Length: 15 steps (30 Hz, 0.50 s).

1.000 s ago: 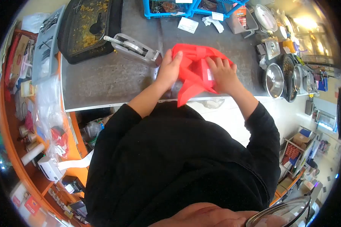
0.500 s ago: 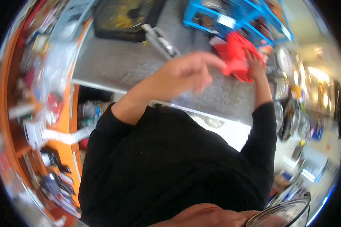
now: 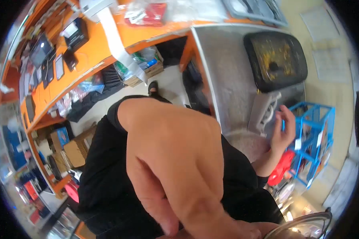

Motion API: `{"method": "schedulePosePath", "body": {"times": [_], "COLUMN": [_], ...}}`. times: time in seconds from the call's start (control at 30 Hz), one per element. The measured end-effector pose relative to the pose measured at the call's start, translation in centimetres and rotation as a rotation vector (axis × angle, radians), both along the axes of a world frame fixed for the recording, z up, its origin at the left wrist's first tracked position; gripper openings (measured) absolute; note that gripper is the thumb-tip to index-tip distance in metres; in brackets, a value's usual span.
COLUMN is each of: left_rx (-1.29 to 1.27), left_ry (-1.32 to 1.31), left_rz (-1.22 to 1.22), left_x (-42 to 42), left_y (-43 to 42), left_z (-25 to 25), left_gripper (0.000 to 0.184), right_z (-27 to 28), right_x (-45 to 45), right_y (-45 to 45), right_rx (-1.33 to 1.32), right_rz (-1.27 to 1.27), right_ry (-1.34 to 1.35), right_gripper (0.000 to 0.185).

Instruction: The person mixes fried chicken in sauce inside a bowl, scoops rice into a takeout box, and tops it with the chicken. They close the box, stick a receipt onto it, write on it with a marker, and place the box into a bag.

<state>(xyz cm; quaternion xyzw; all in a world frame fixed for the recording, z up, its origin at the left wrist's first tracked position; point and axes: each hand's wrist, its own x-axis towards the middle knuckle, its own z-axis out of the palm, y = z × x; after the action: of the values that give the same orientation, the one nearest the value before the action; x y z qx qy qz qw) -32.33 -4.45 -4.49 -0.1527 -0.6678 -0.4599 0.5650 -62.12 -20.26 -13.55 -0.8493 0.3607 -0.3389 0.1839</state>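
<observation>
My left hand [image 3: 175, 151] is large and close to the camera, its back towards me. Its visible fingers point down and spread apart by the lower face; some are hidden behind the hand, and nothing shows in it. Over the metal table [image 3: 235, 71], my right hand [image 3: 284, 133] is open with slightly curved fingers, between the grey tape dispenser [image 3: 262, 113] and the blue baskets [image 3: 307, 139]. The red fabric item [image 3: 281, 168] lies beyond my right wrist, beside the baskets, and neither hand touches it.
A black tray [image 3: 275, 59] with yellow bits lies at the table's far end. On the left stands an orange desk [image 3: 95, 44] with a white printer [image 3: 95, 4], its paper strip hanging down, and phones. Cardboard boxes [image 3: 75, 151] are under the desk.
The view has swung towards the orange desk. My right hand has let go of the red item and moved near the tape dispenser. My left hand has risen from over the table to the face.
</observation>
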Motion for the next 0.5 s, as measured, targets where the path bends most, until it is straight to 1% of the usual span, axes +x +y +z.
{"method": "schedulePosePath", "body": {"times": [0.03,0.1,0.2,0.23,0.3,0.4,0.43,0.47,0.5], "left_rx": [-0.052,-0.060,0.054,0.084,0.132,0.169,0.156,0.140,0.124], "left_ry": [0.044,0.109,0.242,0.332,0.394,0.350,0.344,0.316,0.288], "left_rz": [0.039,0.172,0.401,0.441,0.506,0.587,0.610,0.621,0.631], "left_x": [2.0,5.6,9.2,10.5,14.4,20.6,22.6,24.7,26.7], "left_y": [-0.3,1.5,6.6,8.1,10.4,13.4,14.2,14.9,15.6], "left_z": [0.2,0.1,-1.0,-1.4,-1.1,0.4,0.7,0.9,1.0], "left_gripper": [0.021,0.015,0.010,0.011,0.011,0.008,0.008,0.009,0.010], "right_z": [-0.1,-0.8,-2.2,-2.5,-3.4,-4.2,-4.2,-4.7,-4.5], "right_x": [3.9,11.3,21.7,25.1,31.7,41.0,43.9,47.0,49.6], "right_y": [0.0,0.4,2.2,3.1,4.5,7.1,7.9,8.2,8.8], "right_rx": [-0.003,0.027,0.104,0.121,0.164,0.336,0.352,0.244,0.223], "right_rz": [0.110,0.305,0.529,0.585,0.690,0.836,0.868,0.971,1.008], "right_ry": [0.005,-0.005,-0.023,-0.007,0.009,-0.030,-0.013,-0.013,0.015], "right_gripper": [0.027,0.027,0.028,0.028,0.030,0.031,0.031,0.030,0.029]}}
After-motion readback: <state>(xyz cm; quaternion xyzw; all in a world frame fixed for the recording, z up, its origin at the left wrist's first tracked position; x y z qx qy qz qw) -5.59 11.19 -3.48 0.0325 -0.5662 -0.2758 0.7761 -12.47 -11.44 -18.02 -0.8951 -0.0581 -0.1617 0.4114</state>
